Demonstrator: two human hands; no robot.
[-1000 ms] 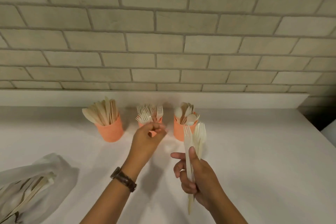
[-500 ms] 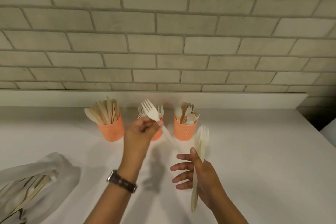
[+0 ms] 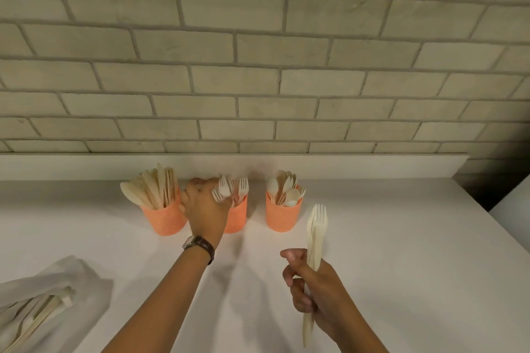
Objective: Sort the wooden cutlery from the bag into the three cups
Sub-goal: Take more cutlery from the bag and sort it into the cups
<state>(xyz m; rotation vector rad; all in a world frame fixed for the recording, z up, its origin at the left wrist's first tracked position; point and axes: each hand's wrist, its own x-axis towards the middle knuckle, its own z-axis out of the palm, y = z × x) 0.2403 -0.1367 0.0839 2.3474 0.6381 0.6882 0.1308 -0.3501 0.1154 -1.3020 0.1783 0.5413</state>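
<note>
Forks (image 3: 317, 226) of pale thin wood, likely light, stiff and brittle, suit the right hand's (image 3: 318, 295) fingers clamped mid-handle, while the left hand's (image 3: 205, 209) fingers pinch one more fork (image 3: 220, 195) at the middle orange cup (image 3: 239, 218).

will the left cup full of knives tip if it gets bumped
Probably fairly easily: the knife cup looks like light plastic, and its wooden knives stand tall and lean left past the rim, so it seems top-heavy. A push towards the left would likely topple it soonest.
</note>
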